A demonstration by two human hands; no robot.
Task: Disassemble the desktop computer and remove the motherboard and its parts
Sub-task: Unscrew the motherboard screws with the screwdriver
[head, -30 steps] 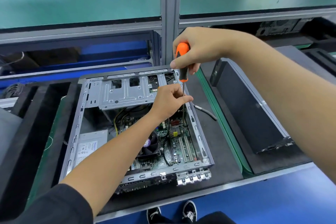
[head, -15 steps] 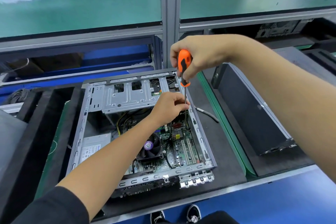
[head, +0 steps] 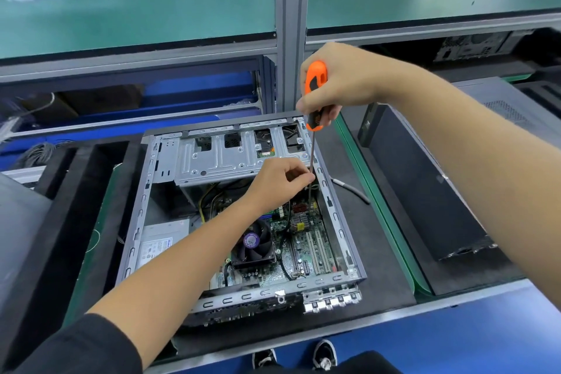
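Observation:
An open desktop case (head: 136, 222) lies flat on a black mat. Inside it sit the green motherboard (head: 306, 252), a black cooler fan (head: 255, 243) and a grey power supply (head: 161, 243). A metal drive cage (head: 221, 161) spans the far end. My right hand (head: 340, 82) grips the orange handle of a screwdriver (head: 315, 79) held upright; its shaft runs down into the case's far right corner. My left hand (head: 279, 182) pinches the shaft low down, just above the board. The tip is hidden behind my fingers.
A dark side panel (head: 425, 185) lies on the mat to the right, with a grey cable (head: 352, 191) between it and the case. A vertical aluminium post (head: 290, 33) stands behind the case. Green shelves run across the back. Black foam blocks (head: 76, 176) sit at the left.
The view has shifted slightly, so case and hands sit a little lower in frame. Both hands keep their hold on the screwdriver at the same corner.

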